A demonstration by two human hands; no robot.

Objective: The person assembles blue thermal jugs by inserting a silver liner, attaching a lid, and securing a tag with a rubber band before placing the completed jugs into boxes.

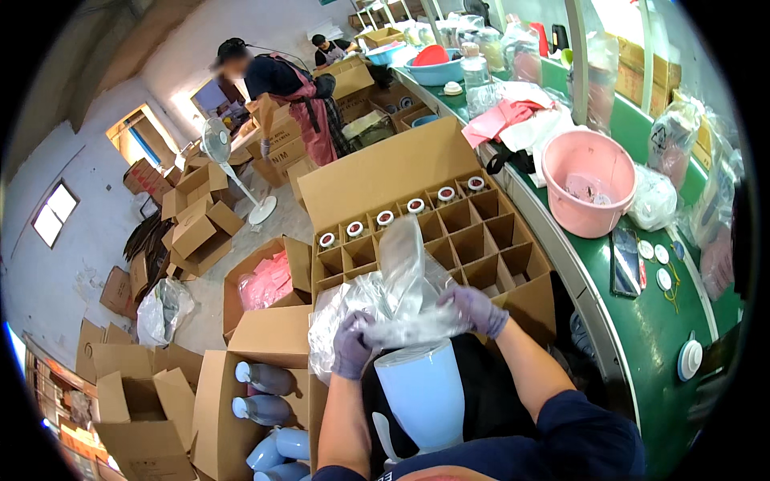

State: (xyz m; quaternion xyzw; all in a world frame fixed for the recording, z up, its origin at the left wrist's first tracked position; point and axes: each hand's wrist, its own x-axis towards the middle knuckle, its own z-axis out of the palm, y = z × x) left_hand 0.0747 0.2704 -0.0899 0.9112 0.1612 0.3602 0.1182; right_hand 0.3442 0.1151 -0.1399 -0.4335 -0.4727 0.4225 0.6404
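Stretching a clear bag (pixel 413 327) between left hand (pixel 350 346) and right hand (pixel 476 311), both gloved in pale purple, just above a blue jug (pixel 423 393). Curling the fingers (pixel 358 322) of the left hand nearly closed around one end of the bag; pinching the other end in the right hand, with fingers bent together on the plastic and slightly blurred. Having the blue jug close in front of the body, against dark cloth (pixel 493 377), broad end toward the bag and pale handle (pixel 383 437) at lower left; leaving contact between jug and bag impossible to tell.

Facing a divided carton (pixel 385 178), just beyond the hands, holding six white caps (pixel 415 206) with dark red centres, one per cell, along the far row. Working beside a second carton (pixel 210 421) at left, holding more blue jugs (pixel 265 410), and near a third carton (pixel 241 309), farther off, holding pink packets (pixel 266 280).

Working alongside a green tabletop (pixel 658 345) at right, carrying a pink bucket (pixel 573 210), a phone (pixel 625 263) and several white discs (pixel 663 279). Sharing the scene with a co-worker in a pink apron (pixel 311 120), leaning beside stacked cartons (pixel 285 144), with another person (pixel 330 53) farther back and a white fan (pixel 215 142) standing on the floor (pixel 206 289).
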